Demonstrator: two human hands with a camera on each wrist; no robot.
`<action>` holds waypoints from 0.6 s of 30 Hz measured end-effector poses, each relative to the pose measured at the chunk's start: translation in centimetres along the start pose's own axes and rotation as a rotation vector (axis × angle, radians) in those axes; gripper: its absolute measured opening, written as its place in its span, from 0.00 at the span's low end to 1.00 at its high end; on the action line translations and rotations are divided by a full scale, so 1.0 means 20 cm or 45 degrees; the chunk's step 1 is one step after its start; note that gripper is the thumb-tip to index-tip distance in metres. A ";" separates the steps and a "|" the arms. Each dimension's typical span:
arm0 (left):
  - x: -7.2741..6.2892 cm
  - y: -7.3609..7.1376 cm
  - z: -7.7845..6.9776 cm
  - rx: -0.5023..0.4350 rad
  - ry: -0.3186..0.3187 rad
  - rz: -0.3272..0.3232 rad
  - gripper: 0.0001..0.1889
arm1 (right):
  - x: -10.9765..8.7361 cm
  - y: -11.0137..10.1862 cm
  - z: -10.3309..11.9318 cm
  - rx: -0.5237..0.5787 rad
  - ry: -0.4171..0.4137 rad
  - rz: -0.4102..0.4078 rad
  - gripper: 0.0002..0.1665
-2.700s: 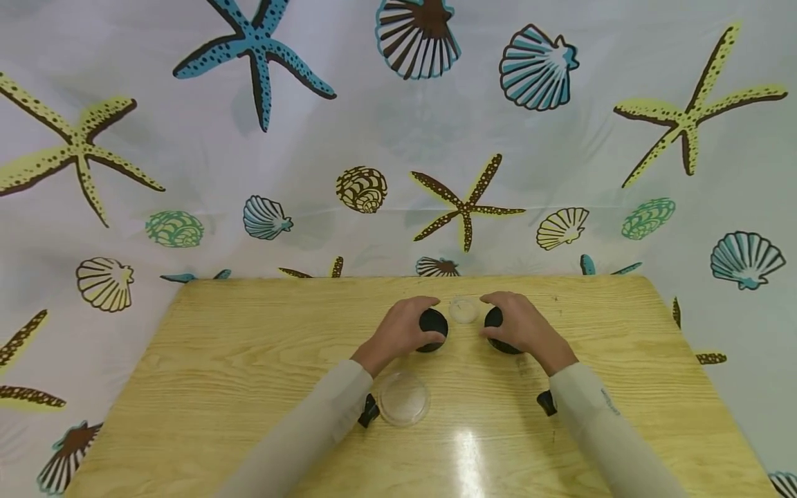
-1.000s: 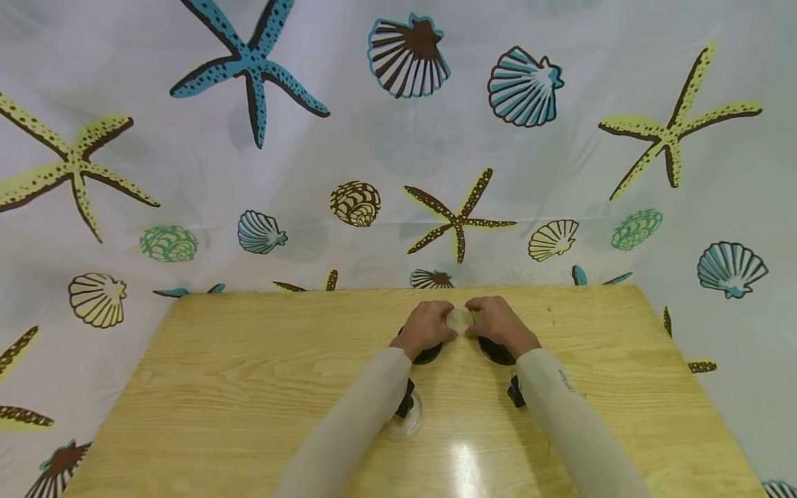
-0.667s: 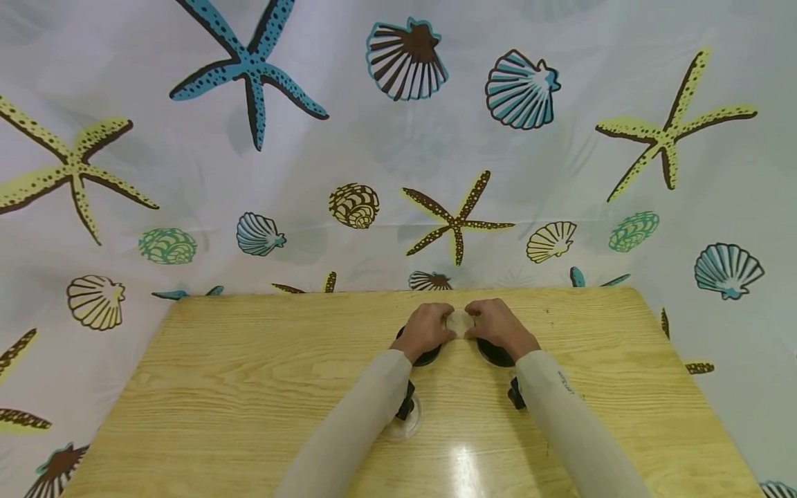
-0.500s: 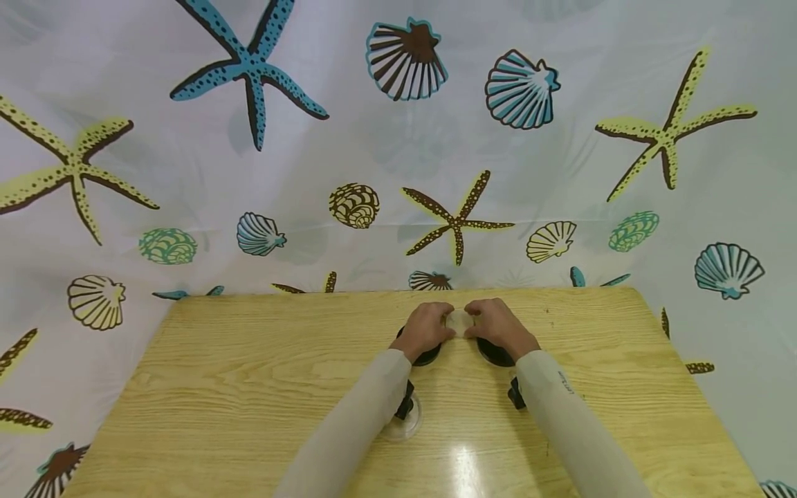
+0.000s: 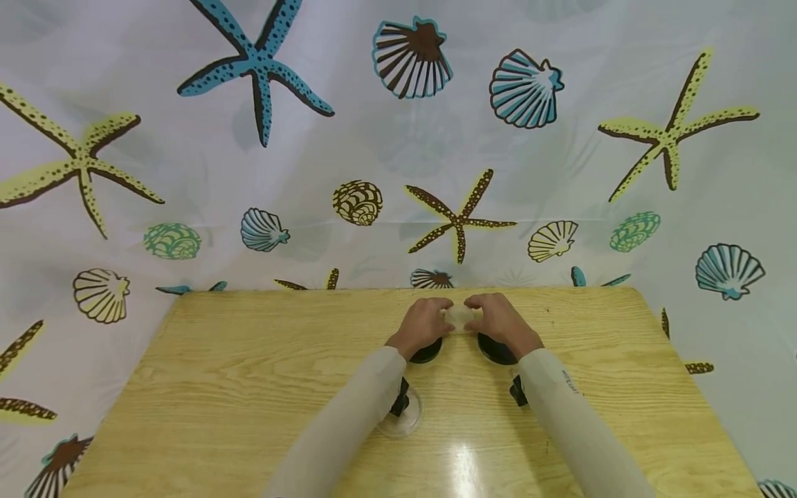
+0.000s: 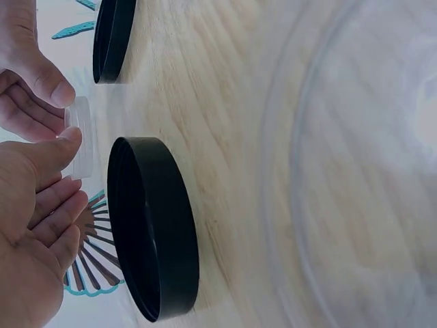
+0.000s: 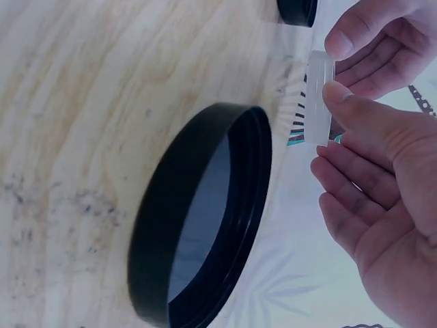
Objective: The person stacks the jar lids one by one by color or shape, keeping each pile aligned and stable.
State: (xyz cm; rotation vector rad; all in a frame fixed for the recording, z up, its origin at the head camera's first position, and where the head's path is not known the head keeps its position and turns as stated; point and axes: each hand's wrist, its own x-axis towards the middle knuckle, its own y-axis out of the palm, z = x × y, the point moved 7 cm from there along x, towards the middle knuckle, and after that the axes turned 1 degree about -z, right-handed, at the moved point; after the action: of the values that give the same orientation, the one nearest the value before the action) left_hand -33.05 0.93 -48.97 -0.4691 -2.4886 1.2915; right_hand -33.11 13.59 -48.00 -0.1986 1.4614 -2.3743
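Observation:
In the head view, a small translucent round lid [image 5: 459, 316] is between my two hands near the table's far edge. My left hand [image 5: 422, 324] grips its left side, and my right hand [image 5: 503, 325] its right. Both wrist views show the lid [image 6: 82, 137] on edge in the picture, thumbs on one face and fingertips at the other side. Just under my left wrist lies a round black lid [image 5: 427, 353], its hollow side showing in the left wrist view. A second black lid [image 7: 153, 225] lies below my right hand, partly hidden by it in the head view.
A larger clear round dish or lid [image 5: 407, 423] lies on the wooden table [image 5: 249, 387] under my left forearm, nearer to me. Behind the table hangs a white curtain [image 5: 299, 159] printed with shells and starfish.
Both hands have left the two black lids they were around and come together on the small clear lid between them. Lately hands and lid have shifted slightly; the black lids stay put.

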 end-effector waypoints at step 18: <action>-0.12 -0.10 -0.04 0.021 0.047 -0.036 0.22 | -0.08 -0.04 0.13 0.004 -0.083 -0.009 0.26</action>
State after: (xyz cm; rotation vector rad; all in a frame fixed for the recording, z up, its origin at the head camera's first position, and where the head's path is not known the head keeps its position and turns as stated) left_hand -30.91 -0.55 -47.22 -0.4486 -2.4438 1.2803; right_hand -31.08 12.27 -45.93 -0.2777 1.4298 -2.3527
